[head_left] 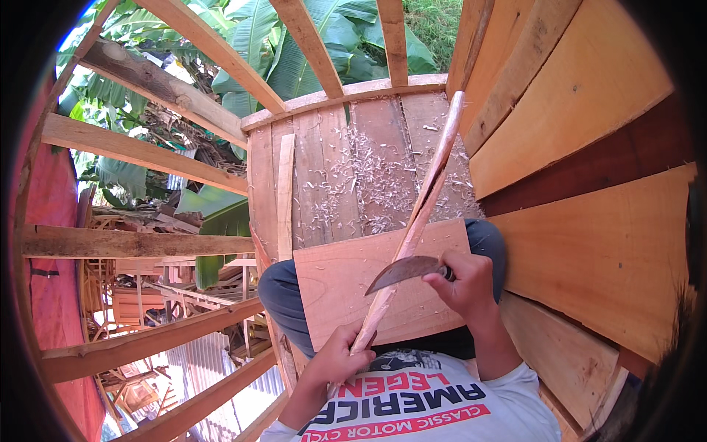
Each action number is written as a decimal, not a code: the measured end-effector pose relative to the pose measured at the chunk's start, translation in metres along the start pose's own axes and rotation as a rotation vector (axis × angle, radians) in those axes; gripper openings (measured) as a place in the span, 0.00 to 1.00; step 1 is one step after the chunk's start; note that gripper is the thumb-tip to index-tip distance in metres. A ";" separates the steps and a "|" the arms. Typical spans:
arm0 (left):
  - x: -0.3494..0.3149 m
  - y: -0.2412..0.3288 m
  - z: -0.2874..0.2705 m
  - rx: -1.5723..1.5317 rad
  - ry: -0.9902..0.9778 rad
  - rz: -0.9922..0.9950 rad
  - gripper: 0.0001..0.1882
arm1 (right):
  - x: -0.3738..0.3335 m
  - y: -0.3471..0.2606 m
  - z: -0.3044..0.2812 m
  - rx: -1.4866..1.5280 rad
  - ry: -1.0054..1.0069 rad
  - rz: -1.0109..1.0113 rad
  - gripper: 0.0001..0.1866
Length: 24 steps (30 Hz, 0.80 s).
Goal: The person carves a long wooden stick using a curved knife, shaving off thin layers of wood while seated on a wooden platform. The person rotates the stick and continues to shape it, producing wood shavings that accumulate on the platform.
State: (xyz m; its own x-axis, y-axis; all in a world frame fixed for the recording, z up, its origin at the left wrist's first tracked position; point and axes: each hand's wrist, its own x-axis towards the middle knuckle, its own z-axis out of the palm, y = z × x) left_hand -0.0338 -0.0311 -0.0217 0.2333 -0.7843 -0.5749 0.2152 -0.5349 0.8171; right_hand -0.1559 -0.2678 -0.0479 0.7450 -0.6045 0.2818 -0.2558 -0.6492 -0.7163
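Note:
My left hand is closed around the lower end of a long, pale wooden stick, close to my shirt. The stick slants up and away to the right, with a dark split along its upper half. In my right hand is the handle of a knife with a broad, curved blade. The blade lies across the stick, its tip pointing left. Under the stick a flat wooden board rests over my crossed legs. Part of the knife's handle is hidden by my fingers.
Curled wood shavings are scattered over the plank floor ahead. A loose wooden strip lies at the left. Plank walls rise close on my right. Wooden railing bars stand on the left, with banana leaves beyond.

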 end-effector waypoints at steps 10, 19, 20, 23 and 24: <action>-0.010 -0.032 0.001 -0.556 -0.238 -0.101 0.19 | 0.008 0.006 -0.016 0.025 -0.019 0.013 0.30; -0.011 -0.035 0.005 -0.507 -0.356 -0.095 0.17 | 0.003 0.006 -0.011 -0.093 0.057 0.058 0.31; -0.015 -0.037 0.005 -0.472 -0.367 -0.118 0.17 | 0.008 0.013 -0.016 -0.114 0.125 0.095 0.31; -0.016 -0.028 0.013 -0.487 -0.353 -0.115 0.21 | 0.016 0.023 -0.034 -0.090 0.177 0.236 0.32; -0.015 -0.023 0.014 -0.506 -0.340 -0.100 0.23 | 0.018 0.024 -0.035 -0.039 0.172 0.215 0.32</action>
State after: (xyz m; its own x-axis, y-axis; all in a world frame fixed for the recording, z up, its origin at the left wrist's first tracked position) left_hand -0.0555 -0.0114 -0.0316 -0.1083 -0.8388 -0.5336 0.6629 -0.4609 0.5900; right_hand -0.1699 -0.3100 -0.0375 0.5566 -0.7976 0.2323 -0.4227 -0.5126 -0.7473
